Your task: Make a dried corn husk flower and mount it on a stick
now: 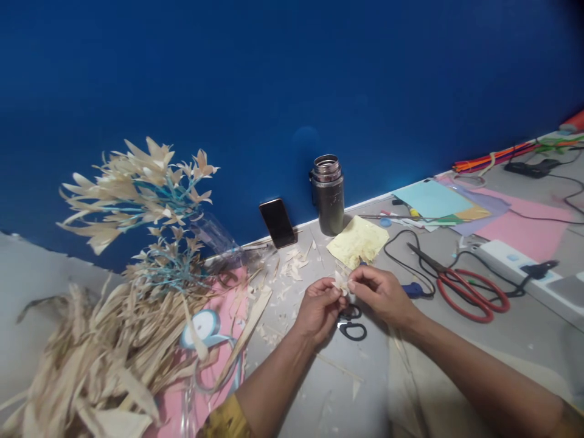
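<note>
My left hand pinches a small pale flower that looks made of dried husk. Its pointed petals stick up between my two hands. The fingertips of my right hand are closed at the flower's right side, pressed against a petal. Below the hands lie small scissors with black handles, their blades partly hidden. A blue tool with a black cord rests beside my right wrist, mostly covered by it. Just beyond the fingers is a crumpled yellow sheet with pale scraps on it.
Finished-looking husk flowers on blue stems stand at left above a heap of dried husks. A phone and an uncapped flask stand by the wall. Red-handled scissors, a power strip and coloured sheets lie right.
</note>
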Demonstrator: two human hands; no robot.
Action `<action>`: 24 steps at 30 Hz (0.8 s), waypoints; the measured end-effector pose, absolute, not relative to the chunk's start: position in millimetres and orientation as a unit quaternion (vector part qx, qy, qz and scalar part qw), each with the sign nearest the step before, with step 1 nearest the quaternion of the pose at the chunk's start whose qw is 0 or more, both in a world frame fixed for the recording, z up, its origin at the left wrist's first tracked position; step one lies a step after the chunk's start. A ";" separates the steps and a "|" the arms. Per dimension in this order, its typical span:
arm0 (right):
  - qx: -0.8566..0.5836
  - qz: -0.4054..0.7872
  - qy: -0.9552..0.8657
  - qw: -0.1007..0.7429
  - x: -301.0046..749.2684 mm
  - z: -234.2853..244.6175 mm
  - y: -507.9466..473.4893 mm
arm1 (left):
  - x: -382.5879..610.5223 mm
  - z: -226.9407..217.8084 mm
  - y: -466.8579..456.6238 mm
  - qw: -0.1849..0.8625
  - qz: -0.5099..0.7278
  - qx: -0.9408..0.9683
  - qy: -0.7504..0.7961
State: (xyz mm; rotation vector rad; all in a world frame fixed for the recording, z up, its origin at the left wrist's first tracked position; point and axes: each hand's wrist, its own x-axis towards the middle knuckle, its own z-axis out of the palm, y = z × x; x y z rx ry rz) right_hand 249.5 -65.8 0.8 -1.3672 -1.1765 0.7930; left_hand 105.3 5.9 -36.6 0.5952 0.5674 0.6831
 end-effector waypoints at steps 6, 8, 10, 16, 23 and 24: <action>-0.568 0.361 -0.463 0.576 257.6 -1.0 -68.3 | 104.5 -33.3 5.7 0.870 0.319 0.277 0.254; -0.564 0.374 -0.455 0.579 259.1 -1.7 -68.8 | 103.9 -32.9 5.2 0.873 0.313 0.278 0.249; -0.561 0.380 -0.451 0.580 259.5 -1.8 -69.0 | 103.4 -32.9 4.8 0.876 0.305 0.282 0.246; -0.555 0.404 -0.458 0.565 259.9 -2.4 -69.3 | 103.1 -32.6 5.2 0.874 0.304 0.292 0.244; -0.537 0.427 -0.497 0.531 262.3 -2.0 -70.2 | 101.7 -31.6 7.2 0.869 0.308 0.291 0.256; -0.542 0.422 -0.502 0.525 261.9 -1.1 -70.7 | 101.4 -31.6 7.4 0.868 0.310 0.291 0.256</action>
